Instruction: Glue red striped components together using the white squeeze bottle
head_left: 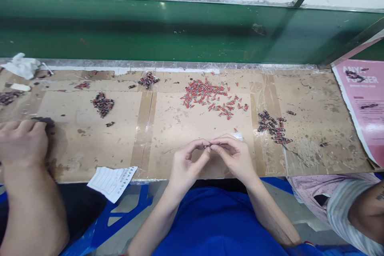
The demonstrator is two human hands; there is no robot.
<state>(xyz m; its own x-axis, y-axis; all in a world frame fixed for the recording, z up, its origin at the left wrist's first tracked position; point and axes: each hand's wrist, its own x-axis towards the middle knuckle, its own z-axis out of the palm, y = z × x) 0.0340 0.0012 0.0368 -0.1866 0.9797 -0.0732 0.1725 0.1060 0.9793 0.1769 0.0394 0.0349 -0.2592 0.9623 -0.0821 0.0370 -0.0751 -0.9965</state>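
Near the front edge of the cardboard-covered bench (177, 124), my left hand (192, 158) and my right hand (232, 154) meet fingertip to fingertip. Both pinch one small dark part (207, 145) between thumb and fingers; most of it is hidden, so its kind is unclear. Beyond my hands lies a loose spread of small red pointed pieces (202, 91) with silvery ends. To the right is a heap of dark-and-red small parts (273, 127). A similar dark-and-red pile (103, 105) sits to the left, and another cluster (148, 80) farther back.
A co-worker's arm and hand (24, 144) rest on the bench at far left. Another person's striped sleeve (342, 204) shows at lower right. A paper slip (112, 182) overhangs the front edge. A green panel (150, 28) borders the back; a pink printed sheet (363, 100) lies right.
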